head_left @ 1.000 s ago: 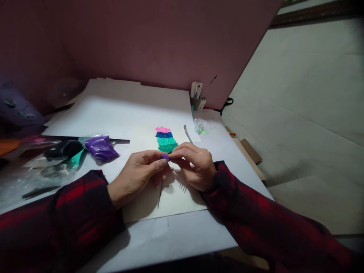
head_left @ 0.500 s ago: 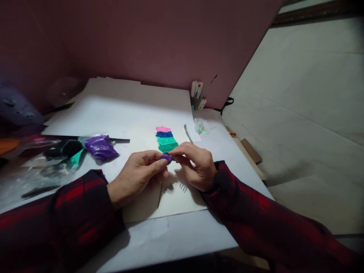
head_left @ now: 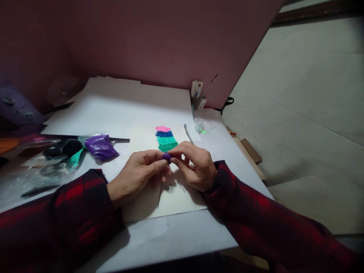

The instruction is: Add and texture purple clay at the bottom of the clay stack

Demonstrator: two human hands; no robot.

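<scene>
My left hand (head_left: 135,175) and my right hand (head_left: 193,163) meet over a cream sheet (head_left: 182,197), both pinching a small purple lump of clay (head_left: 166,156) between fingertips. Just beyond the lump, on the same sheet, lies a patch of textured clay in bands of pink, blue and green (head_left: 165,138). A thin dark stick (head_left: 159,194) hangs down under my left hand; whether the hand grips it is hidden. Both sleeves are red and black plaid.
Plastic bags of purple clay (head_left: 100,148) and black and green clay (head_left: 64,151) lie at the left. A small tool (head_left: 187,132) and a clear bag (head_left: 203,126) sit right of the patch. A pen holder (head_left: 197,94) stands against the wall. The table's edge (head_left: 250,167) drops off at the right.
My right fingers have shifted slightly on the purple lump, working it against my left fingertips. The hands stay in the same place.
</scene>
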